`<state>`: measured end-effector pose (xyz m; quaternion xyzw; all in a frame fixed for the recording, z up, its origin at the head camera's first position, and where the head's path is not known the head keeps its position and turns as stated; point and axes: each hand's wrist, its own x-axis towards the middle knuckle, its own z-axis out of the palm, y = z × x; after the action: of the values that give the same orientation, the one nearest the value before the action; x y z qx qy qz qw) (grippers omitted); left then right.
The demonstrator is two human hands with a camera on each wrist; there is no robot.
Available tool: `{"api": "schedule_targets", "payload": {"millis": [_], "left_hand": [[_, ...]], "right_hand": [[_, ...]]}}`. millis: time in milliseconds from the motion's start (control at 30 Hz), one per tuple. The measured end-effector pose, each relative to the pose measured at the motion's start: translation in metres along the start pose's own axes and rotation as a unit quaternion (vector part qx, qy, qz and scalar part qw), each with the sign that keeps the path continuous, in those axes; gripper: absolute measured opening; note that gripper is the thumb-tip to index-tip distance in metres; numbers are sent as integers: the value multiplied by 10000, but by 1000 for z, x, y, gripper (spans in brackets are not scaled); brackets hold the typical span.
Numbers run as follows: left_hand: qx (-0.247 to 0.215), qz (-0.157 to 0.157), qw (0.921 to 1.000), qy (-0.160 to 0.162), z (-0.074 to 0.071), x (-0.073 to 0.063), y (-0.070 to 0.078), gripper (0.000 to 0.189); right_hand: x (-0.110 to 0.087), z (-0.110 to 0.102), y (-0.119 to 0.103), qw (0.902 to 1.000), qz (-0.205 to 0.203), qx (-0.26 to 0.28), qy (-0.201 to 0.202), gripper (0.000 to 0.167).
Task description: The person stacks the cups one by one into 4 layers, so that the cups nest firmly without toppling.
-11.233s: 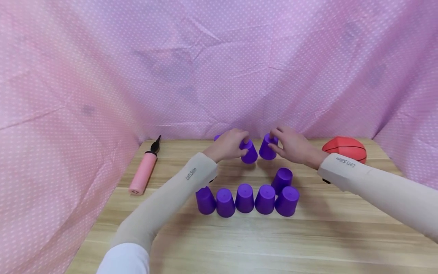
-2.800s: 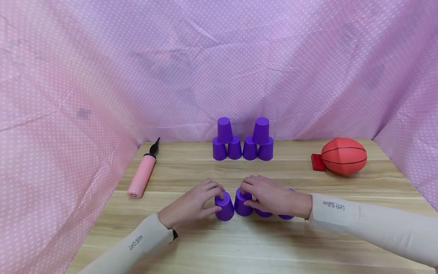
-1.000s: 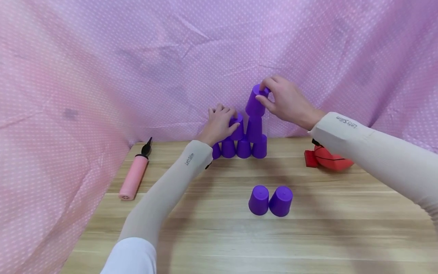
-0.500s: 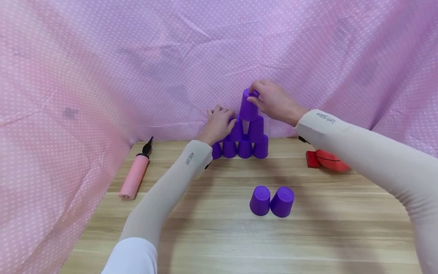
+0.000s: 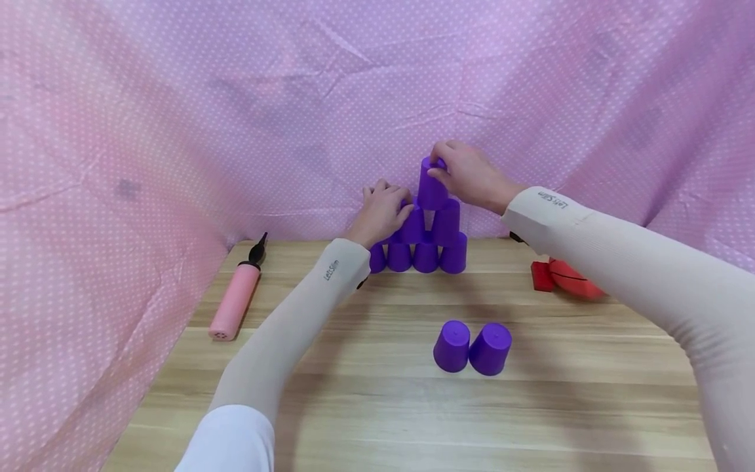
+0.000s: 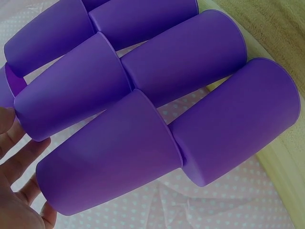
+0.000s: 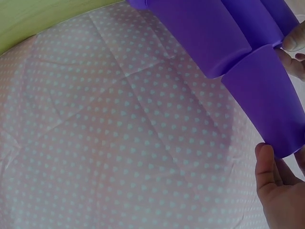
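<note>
Cups look like thin plastic: probably light, stiff, slightly slick, hard to break. Upturned with the narrow end up, so too much squeeze may slip off the taper. I'd take each 1 by thumb and fingers on opposite sides just below the closed end, light pressure, straight vertical moves. Main risk is a sideways nudge sliding the neighbours

Right hand: clamped on the top cup, thumb and fingers across its closed end, forearm in from the desk's right edge, hand higher than the other. Cup rim is at the tops of the middle cup and right cup of the 2nd row; can't tell if its weight is down

Left hand: lower, forearm in from the near left corner, thumb and fingers round the closed end of the middle cup; can't tell how firmly. Other fingers lie close to the left cup

Under that, 4 bottom cups in a row along the desk's far edge. 2 loose cups upturned side by side, nearer the desk's near edge than the stack
</note>
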<state>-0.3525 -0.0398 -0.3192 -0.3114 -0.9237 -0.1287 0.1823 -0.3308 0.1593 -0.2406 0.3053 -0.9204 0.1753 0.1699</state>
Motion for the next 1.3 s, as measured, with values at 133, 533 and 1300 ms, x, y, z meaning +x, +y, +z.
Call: {"api": "schedule_targets", "payload": {"millis": [133, 533, 1300], "left_hand": [[16, -56, 10000, -46, -1, 2, 0, 14], [-85, -29, 9997, 224, -9, -4, 3, 16], [-1170, 2594, 9586, -111, -4, -104, 74, 21]], "right_hand": [[1, -2, 1, 9998, 131, -59, -112, 17], [-10, -13, -2, 9992, 196, -307, -149, 29], [-178, 15, -30, 9869, -1513, -333, -444, 18]]}}
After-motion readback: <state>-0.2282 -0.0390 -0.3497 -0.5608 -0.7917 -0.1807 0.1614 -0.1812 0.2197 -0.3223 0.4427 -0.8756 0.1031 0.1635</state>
